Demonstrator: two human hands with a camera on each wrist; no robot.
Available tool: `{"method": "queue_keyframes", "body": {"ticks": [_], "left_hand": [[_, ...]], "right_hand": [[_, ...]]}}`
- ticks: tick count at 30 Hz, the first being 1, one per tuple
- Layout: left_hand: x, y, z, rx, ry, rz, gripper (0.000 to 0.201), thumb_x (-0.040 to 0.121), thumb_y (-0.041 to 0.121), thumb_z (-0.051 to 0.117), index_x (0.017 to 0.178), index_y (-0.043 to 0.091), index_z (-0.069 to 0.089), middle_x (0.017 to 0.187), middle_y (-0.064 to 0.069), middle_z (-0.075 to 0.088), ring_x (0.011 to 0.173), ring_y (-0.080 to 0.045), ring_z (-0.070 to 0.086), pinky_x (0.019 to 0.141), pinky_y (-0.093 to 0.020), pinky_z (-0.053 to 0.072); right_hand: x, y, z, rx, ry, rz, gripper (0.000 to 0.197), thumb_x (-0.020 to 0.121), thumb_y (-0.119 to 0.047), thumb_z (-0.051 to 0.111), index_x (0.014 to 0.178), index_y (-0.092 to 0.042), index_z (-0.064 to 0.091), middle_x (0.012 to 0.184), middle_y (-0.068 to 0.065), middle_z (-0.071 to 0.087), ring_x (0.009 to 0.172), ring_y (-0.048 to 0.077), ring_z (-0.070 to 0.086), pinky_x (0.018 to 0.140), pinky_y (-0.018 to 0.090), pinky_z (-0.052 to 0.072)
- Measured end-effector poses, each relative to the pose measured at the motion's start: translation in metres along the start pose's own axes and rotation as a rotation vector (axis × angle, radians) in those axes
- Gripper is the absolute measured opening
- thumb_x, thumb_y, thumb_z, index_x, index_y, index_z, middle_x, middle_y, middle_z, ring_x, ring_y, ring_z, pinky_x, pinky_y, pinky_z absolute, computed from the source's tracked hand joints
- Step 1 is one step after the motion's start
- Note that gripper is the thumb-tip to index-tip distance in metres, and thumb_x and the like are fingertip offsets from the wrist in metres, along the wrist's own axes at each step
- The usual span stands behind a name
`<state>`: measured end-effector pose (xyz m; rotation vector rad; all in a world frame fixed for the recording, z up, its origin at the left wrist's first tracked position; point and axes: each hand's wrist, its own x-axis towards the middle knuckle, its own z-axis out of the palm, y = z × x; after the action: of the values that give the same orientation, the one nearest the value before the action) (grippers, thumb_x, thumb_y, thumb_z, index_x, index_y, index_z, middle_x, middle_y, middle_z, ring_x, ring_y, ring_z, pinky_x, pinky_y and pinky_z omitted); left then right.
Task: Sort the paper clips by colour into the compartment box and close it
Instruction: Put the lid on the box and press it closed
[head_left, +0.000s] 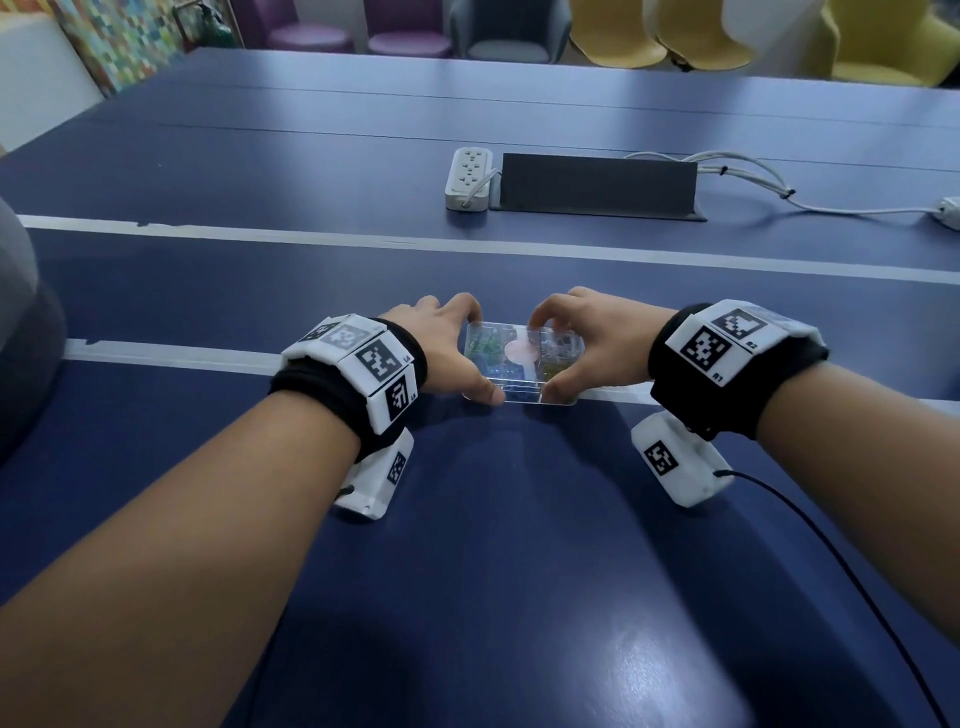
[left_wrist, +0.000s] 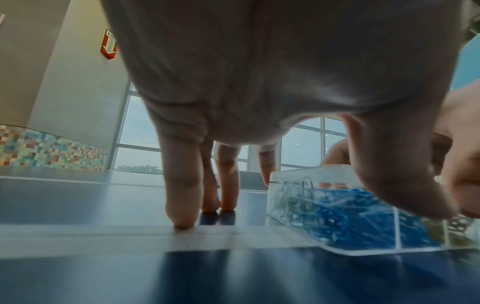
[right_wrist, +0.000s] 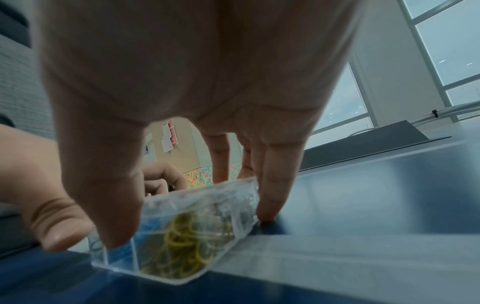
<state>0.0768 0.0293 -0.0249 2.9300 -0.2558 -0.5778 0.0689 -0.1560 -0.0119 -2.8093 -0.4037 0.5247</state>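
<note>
A glossy dark-blue table (head_left: 519, 545) with white painted lines fills the head view. Just below the frame's centre, a small clear plastic compartment box (head_left: 522, 364) sits on the lower white line with its lid down. Blue paper clips (left_wrist: 345, 216), yellow paper clips (right_wrist: 187, 244) and green paper clips (head_left: 483, 347) show through its walls in separate compartments.

The left hand (head_left: 441, 348) holds the box's left end, thumb on the near edge, while three fingers (left_wrist: 182, 195) rest on the table beside it. The right hand (head_left: 597, 343) grips the right end, thumb and fingers curled onto the lid.

Further up lie a white power strip (head_left: 469, 179) and a dark grey cable flap (head_left: 597, 187). Purple, grey and yellow chairs (head_left: 613, 31) line the top edge. In the wrist views there are large windows (left_wrist: 298, 148) and a multicoloured mosaic strip (left_wrist: 52, 150) on the wall.
</note>
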Motion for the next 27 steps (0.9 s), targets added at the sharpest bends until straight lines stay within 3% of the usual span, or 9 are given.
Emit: {"method": "queue_keyframes", "body": {"ticks": [3, 7, 12, 23, 27], "left_hand": [[0.0001, 0.0006, 0.0000, 0.001, 0.003, 0.002, 0.083, 0.062, 0.066, 0.069, 0.130, 0.037, 0.033, 0.118, -0.002, 0.046, 0.116, -0.028, 0.049, 0.094, -0.039, 0.044], [-0.0003, 0.0011, 0.0018, -0.019, 0.007, -0.010, 0.077, 0.061, 0.062, 0.068, 0.126, 0.040, 0.035, 0.107, 0.001, 0.041, 0.116, -0.027, 0.047, 0.093, -0.041, 0.044], [-0.0010, 0.0001, 0.0015, -0.006, 0.007, -0.007, 0.084, 0.062, 0.069, 0.067, 0.131, 0.038, 0.033, 0.126, -0.004, 0.044, 0.122, -0.029, 0.046, 0.097, -0.040, 0.041], [-0.0047, -0.0005, -0.0001, -0.022, 0.020, 0.008, 0.088, 0.055, 0.067, 0.074, 0.128, 0.036, 0.038, 0.122, -0.002, 0.046, 0.117, -0.028, 0.049, 0.092, -0.037, 0.043], [-0.0062, -0.0043, -0.0034, -0.093, -0.005, 0.006, 0.089, 0.054, 0.062, 0.078, 0.130, 0.037, 0.040, 0.123, -0.001, 0.046, 0.116, -0.025, 0.051, 0.098, -0.038, 0.045]], "right_hand": [[0.0001, 0.0001, 0.0000, 0.002, 0.002, 0.008, 0.072, 0.066, -0.038, 0.078, 0.129, -0.026, 0.045, 0.117, 0.000, 0.043, 0.108, 0.021, 0.051, 0.099, 0.038, 0.044], [0.0002, -0.0003, 0.0009, -0.003, -0.006, 0.009, 0.072, 0.067, -0.039, 0.078, 0.129, -0.026, 0.044, 0.115, -0.001, 0.042, 0.109, 0.022, 0.052, 0.099, 0.039, 0.044], [0.0000, -0.0001, 0.0005, 0.001, -0.007, 0.009, 0.073, 0.067, -0.040, 0.078, 0.129, -0.027, 0.044, 0.114, -0.002, 0.041, 0.108, 0.021, 0.051, 0.099, 0.038, 0.044], [-0.0004, -0.0022, 0.0028, -0.030, 0.006, 0.011, 0.076, 0.064, -0.043, 0.079, 0.129, -0.029, 0.043, 0.123, 0.002, 0.044, 0.108, 0.023, 0.053, 0.097, 0.040, 0.047], [-0.0016, -0.0034, 0.0032, -0.029, 0.019, 0.015, 0.074, 0.063, -0.048, 0.078, 0.127, -0.031, 0.045, 0.119, 0.002, 0.045, 0.106, 0.024, 0.054, 0.097, 0.040, 0.047]]}}
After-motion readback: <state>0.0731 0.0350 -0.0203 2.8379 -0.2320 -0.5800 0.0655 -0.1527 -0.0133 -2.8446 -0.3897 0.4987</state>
